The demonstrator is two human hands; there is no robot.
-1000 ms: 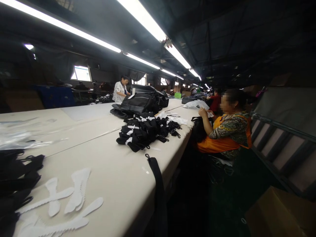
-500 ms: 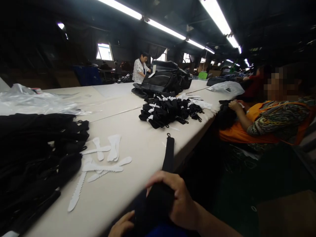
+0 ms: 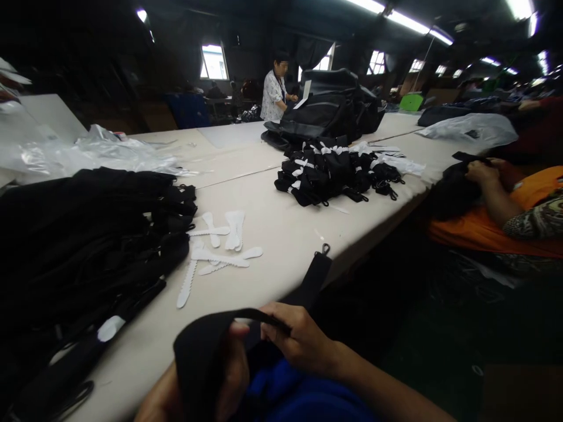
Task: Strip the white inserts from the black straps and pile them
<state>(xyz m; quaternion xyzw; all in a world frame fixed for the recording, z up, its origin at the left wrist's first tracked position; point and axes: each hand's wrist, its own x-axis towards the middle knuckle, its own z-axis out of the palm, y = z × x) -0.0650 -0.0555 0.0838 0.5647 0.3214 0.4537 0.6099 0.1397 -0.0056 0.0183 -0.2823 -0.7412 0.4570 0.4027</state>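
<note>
A wide black strap [image 3: 196, 346] is bent into an arch at the table's near edge, held between my two hands. My left hand [image 3: 233, 375] is closed around its left part, thumb up and partly covered by the strap. My right hand [image 3: 294, 337] pinches the strap's other side between thumb and fingers. Beyond it, the strap's far end with a metal hook [image 3: 325, 248] rests on the table edge. Several white paper bands [image 3: 222, 258] with serrated edges lie loose on the table. At left is a large heap of black straps [image 3: 88, 234].
The pale table [image 3: 246, 199] runs away to the right. Banded black strap bundles [image 3: 334, 170], a black bag [image 3: 329, 105] and clear plastic [image 3: 475, 129] lie on it. A co-worker in an orange apron [image 3: 523, 199] sits at right; another person [image 3: 275, 91] stands behind.
My view has turned right and slightly down. My left hand has risen into view with the strap arched over it. The right hand has changed from a broad grasp to a pinch.
</note>
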